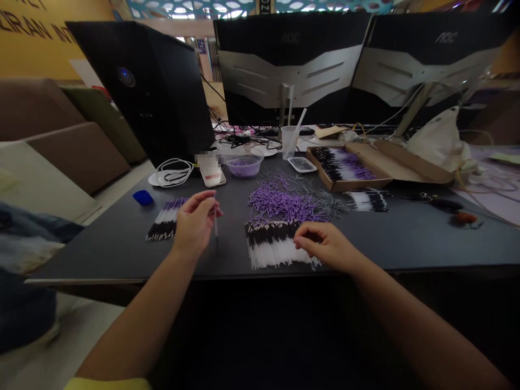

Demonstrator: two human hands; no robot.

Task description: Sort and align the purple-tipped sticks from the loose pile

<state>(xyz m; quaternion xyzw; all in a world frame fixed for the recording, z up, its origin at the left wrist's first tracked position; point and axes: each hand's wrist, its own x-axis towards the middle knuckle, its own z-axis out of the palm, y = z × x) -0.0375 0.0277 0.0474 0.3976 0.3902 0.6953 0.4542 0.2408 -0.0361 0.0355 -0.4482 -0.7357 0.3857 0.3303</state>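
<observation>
My left hand [197, 221] pinches a thin clear tube [216, 225], which points down above the dark table, just right of a row of purple, white and black sticks [162, 221]. Closed fingertips of my right hand [325, 245] rest at the right part of a wide row of black-and-white sticks [270, 246]; whether they hold one is too small to tell. Behind that row lies a loose heap of purple pieces [280, 199], with grey pieces [325, 197] on its right side.
An open cardboard box [353, 184] of sticks stands at the back right, near a small white tray [301, 164], a plastic cup [289, 142] and a bowl of purple pieces [244, 166]. A phone [213, 176], white cable [175, 173] and blue object [143, 197] lie left.
</observation>
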